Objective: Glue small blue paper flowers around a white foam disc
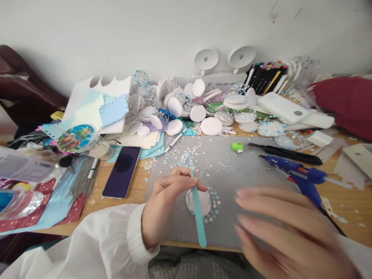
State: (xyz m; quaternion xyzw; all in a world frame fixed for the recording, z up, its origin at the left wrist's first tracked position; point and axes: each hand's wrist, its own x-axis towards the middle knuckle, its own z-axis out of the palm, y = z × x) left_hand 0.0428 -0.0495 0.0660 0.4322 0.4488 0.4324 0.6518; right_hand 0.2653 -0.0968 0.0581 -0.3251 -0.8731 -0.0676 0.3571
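Note:
A long teal strip (198,217) with a rounded end is pinched in my left hand (173,188), its narrow tip pointing at small scattered flower pieces (187,156). Under the strip, a round white disc (205,202) lies on the grey cutting mat (232,166), ringed on its right side by tiny blue and white flowers (216,202). My right hand (279,228) is blurred by motion at the lower right, its fingers spread and apart from the strip, with nothing visible between them.
A blue glue gun (302,174), a black cutter (290,153) and a green tool (237,147) lie right. A phone (122,172) and paper sheets (154,147) are left. Many white discs (211,126) are piled behind, before a white twin-headed lamp (221,80).

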